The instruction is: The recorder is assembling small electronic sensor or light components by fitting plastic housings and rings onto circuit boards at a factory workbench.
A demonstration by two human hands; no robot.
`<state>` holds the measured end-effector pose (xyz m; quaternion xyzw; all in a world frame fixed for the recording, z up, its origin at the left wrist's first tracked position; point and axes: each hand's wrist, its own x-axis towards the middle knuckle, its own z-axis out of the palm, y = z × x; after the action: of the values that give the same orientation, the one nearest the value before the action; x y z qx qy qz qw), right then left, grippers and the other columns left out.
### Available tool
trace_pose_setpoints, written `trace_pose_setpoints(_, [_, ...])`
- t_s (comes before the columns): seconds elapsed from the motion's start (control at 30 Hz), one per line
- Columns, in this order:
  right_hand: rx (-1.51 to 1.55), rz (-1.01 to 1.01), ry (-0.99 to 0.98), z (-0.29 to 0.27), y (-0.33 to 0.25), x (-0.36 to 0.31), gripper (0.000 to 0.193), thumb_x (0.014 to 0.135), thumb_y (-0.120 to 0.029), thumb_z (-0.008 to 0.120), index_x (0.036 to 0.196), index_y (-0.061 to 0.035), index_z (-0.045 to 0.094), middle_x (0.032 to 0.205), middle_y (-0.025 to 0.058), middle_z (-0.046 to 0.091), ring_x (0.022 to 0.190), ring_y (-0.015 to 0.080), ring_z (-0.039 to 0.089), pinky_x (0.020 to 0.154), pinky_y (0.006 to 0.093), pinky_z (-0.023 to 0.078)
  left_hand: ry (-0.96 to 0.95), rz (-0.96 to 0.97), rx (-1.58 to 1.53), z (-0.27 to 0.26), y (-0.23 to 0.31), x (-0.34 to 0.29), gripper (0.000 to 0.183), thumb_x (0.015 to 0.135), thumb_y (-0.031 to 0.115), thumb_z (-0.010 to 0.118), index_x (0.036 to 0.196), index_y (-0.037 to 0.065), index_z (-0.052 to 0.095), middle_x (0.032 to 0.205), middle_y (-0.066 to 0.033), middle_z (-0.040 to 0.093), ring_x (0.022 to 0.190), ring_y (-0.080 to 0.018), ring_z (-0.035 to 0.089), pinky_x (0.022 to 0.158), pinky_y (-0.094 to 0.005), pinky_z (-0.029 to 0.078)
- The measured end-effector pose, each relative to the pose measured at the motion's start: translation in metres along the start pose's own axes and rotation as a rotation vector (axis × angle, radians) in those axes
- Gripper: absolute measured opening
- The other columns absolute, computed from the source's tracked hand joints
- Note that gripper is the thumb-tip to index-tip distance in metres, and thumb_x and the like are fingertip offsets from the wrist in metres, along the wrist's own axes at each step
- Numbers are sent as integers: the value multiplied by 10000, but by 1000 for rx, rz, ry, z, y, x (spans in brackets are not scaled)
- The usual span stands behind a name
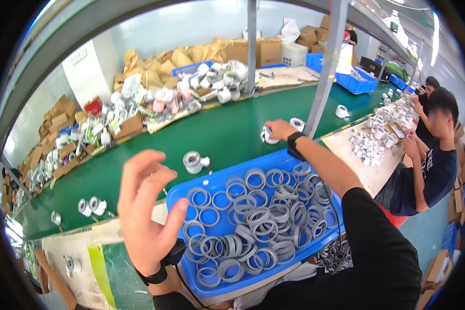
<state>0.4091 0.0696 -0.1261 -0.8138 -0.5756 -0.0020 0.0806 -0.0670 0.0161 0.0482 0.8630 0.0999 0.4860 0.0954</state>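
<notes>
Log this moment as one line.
left grip: open, raised, empty | right grip: at white round part, hold unclear | blue tray: loose grey rings | green belt: more white parts

Black sleeves [382,248], black wristbands [294,140] — and a boxy dark module [174,252] with thin cable [184,284] by the left hand [144,219].
</notes>
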Motion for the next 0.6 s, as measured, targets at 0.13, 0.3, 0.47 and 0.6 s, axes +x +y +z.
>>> trace_pose_setpoints(0.13, [41, 42, -42, -8, -24, -16, 533, 656, -221, 692, 1178, -197, 589, 1066, 159, 646, 979, 358, 616, 846, 436, 504, -8, -58, -8, 18, -1, -2, 262, 650, -4, 613, 907, -4, 563, 1072, -145, 555, 887, -254, 567, 745, -323, 463])
trace_pose_setpoints(0.3, [478, -411, 251, -61, -96, -71, 538, 688, -199, 719, 1195, -98, 569, 1092, 159, 623, 989, 327, 606, 878, 401, 474, -26, -183, -118, 43, -29, 1, 209, 699, -50, 585, 902, -4, 568, 919, -115, 595, 736, -192, 578, 634, -288, 455])
trace_pose_setpoints(0.47, [779, -867, 295, -157, -186, -193, 548, 690, -106, 748, 1201, -81, 551, 1244, 119, 526, 1072, 299, 559, 907, 373, 457, -93, -556, -744, 76, -71, -13, 153, 887, 46, 506, 1025, 8, 561, 918, -70, 624, 765, -164, 611, 622, -265, 483])
trace_pose_setpoints(0.6, [846, -1005, 36, -171, -200, -241, 606, 651, -53, 767, 1210, -134, 549, 1299, 82, 488, 1090, 315, 545, 875, 384, 461, -582, -623, -1334, 75, -39, -28, 811, 847, 641, 500, 1294, -32, 428, 1211, -132, 546, 1119, -215, 527, 933, -334, 431])
